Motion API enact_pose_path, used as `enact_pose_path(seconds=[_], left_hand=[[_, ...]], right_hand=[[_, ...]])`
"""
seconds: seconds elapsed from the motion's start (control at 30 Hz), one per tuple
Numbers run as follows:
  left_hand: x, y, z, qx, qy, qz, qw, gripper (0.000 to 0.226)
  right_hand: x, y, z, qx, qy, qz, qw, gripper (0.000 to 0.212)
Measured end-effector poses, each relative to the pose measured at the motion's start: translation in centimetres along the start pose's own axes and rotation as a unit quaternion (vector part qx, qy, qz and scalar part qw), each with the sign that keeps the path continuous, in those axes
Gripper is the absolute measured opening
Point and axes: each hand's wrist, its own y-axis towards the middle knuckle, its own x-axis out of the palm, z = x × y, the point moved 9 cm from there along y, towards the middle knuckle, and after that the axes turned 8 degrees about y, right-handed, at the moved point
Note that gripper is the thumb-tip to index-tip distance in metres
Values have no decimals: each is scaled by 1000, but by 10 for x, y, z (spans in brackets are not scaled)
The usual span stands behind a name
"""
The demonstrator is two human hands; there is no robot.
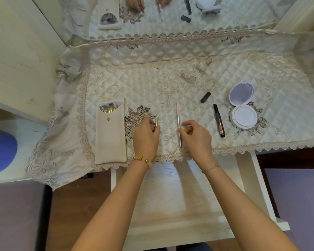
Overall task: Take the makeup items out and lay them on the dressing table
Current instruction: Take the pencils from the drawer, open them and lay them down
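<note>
We hold our right hand (196, 136) pinched on a slim pink pencil (178, 122) near the front edge of the dressing table (152, 57); its long axis runs front to back, tip pointing away from us. Our left hand (146, 136) is closed round a small silver cap (156, 122), just left of the pencil. The brush pouch (110, 138) lies at front left; a dark tube (219, 122), a small cap (205, 97) and an open compact (242, 105) lie right. Nothing blocks the spot between.

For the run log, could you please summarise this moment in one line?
left hand: holds small silver cap | right hand: holds pink-tipped pencil | open compact, brush pouch on cloth
</note>
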Motion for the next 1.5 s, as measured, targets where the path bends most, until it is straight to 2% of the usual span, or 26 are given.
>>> enact_pose_path(seconds=[0.6, 0.67, 0.8, 0.9, 1.1, 1.3, 1.5], left_hand=[[-11, -11, 3, 40, 24, 5, 999, 22], [-19, -14, 8, 68, 66, 25, 995, 26], [-35, -27, 27, 199, 154, 97, 963, 31], [-45, -34, 28, 241, 186, 116, 946, 36], [-58, -51, 15, 239, 222, 113, 938, 46], [-63, -73, 18, 236, 221, 96, 941, 53], [-75, -100, 21, 228, 216, 111, 943, 54]], right_hand=[[-23, -5, 9, -16, 3, 4, 1000, 26], [-24, -7, 7, -40, -5, 1, 999, 28], [-27, -15, -8, -139, -67, -5, 988, 38], [-34, -23, -19, -198, -110, 9, 974, 46], [-46, -39, -27, -222, -127, 17, 967, 57], [-56, -58, -29, -230, -128, 23, 965, 58], [-68, -76, -29, -232, -119, 28, 965, 61]])
